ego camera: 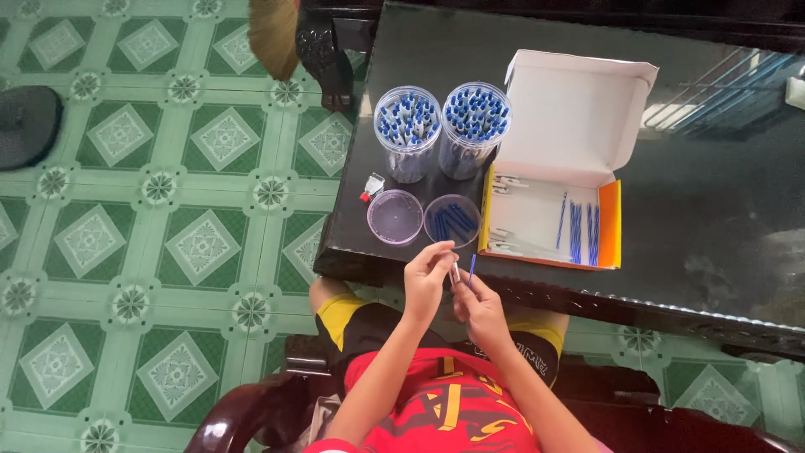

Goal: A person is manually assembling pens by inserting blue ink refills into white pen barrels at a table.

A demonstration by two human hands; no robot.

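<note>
At the table's near edge, the left hand (426,277) pinches a clear pen barrel (455,270); the right hand (480,306) grips a blue refill (472,268) just beside it.

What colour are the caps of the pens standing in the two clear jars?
Blue: the pen caps in both clear jars, seen in the head view.

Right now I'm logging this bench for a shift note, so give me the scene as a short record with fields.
Left hand: raised at the table edge, fingers pinching a small clear tube
Right hand: holds a thin blue refill upright beside the tube
Jars: two clear round ones, full of blue-tipped pens
Lids: two round, near the hands; one bare, one with blue pieces
Box: open, white inside, orange rim, a few blue refills
Table: dark, glossy
Floor: green patterned tiles
</note>
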